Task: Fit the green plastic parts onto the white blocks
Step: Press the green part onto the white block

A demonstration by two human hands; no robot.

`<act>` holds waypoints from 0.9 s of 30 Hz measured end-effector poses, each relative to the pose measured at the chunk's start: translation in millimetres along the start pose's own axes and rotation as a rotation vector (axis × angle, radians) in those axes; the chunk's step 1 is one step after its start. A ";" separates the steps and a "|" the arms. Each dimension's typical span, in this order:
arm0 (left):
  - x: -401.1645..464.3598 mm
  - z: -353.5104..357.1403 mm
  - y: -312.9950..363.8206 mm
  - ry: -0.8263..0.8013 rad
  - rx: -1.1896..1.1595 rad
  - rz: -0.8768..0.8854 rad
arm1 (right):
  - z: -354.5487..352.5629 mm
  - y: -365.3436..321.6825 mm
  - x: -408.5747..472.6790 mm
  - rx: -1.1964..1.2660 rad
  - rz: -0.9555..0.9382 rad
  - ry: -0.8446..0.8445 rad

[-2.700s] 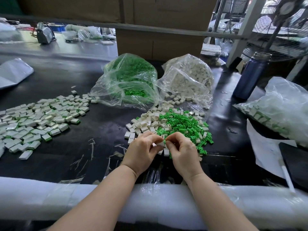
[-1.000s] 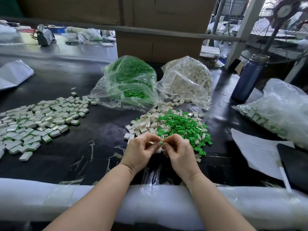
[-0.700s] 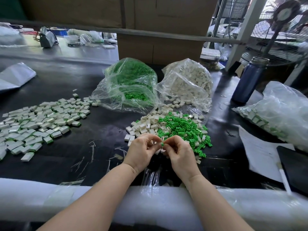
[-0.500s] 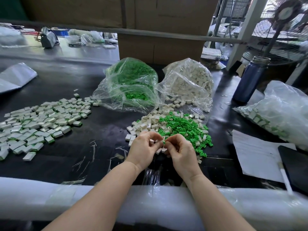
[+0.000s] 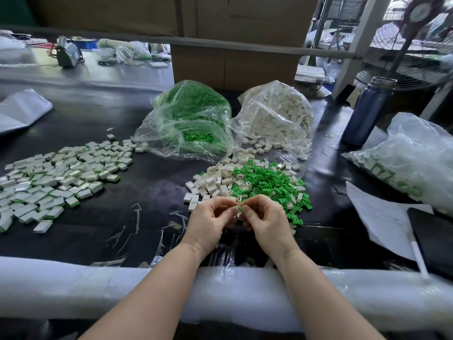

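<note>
1. You are holding your left hand (image 5: 210,222) and right hand (image 5: 266,220) close together just above the near edge of the black worktop (image 5: 152,182), fingers curled inward on both.
2. Your left grip is pinching what looks like a white block (image 5: 237,215), and your right grip is pinching a small green part (image 5: 239,208) against it; the pieces are mostly hidden by your fingertips, so I cannot tell how far the green part is seated.
3. The loose supply is lying just beyond your knuckles: a mixed pile of white blocks (image 5: 215,182) and green parts (image 5: 272,184), with the bag of green parts (image 5: 188,121) and the bag of white blocks (image 5: 277,119) behind it.
4. Finished pieces (image 5: 61,173) are spreading out well to your left.
5. What could go wrong, as I judge it:
   - The green part is tiny and you are holding it only at the tips, so a skewed push could be making it jam or pop out of your grip.
   - If it drops, it is likely landing in the mixed pile or among the plastic scraps (image 5: 137,214) near your wrists, where it is hard to find.
   - A half-seated part could be passing as finished, since your fingers are covering the joint.
   - Your right forearm is lying close to the green pile's near edge; a sweep could be scattering parts toward the paper sheet (image 5: 384,217).
</note>
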State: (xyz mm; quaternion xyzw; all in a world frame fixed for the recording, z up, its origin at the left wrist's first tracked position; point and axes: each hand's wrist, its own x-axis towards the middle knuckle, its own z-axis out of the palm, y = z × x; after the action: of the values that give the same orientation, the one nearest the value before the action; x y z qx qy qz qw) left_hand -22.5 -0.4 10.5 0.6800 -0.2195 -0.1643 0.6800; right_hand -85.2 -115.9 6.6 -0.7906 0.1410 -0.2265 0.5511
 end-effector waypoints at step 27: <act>-0.8 -5.3 -0.5 -0.143 0.176 -0.004 | -7.7 5.1 -0.6 0.072 0.074 -0.154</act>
State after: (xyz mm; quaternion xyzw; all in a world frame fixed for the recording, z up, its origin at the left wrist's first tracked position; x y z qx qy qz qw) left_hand -20.5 4.6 10.1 0.7241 -0.2797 -0.1939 0.5999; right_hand -89.5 -123.6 4.0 -0.7796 0.1195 -0.1495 0.5963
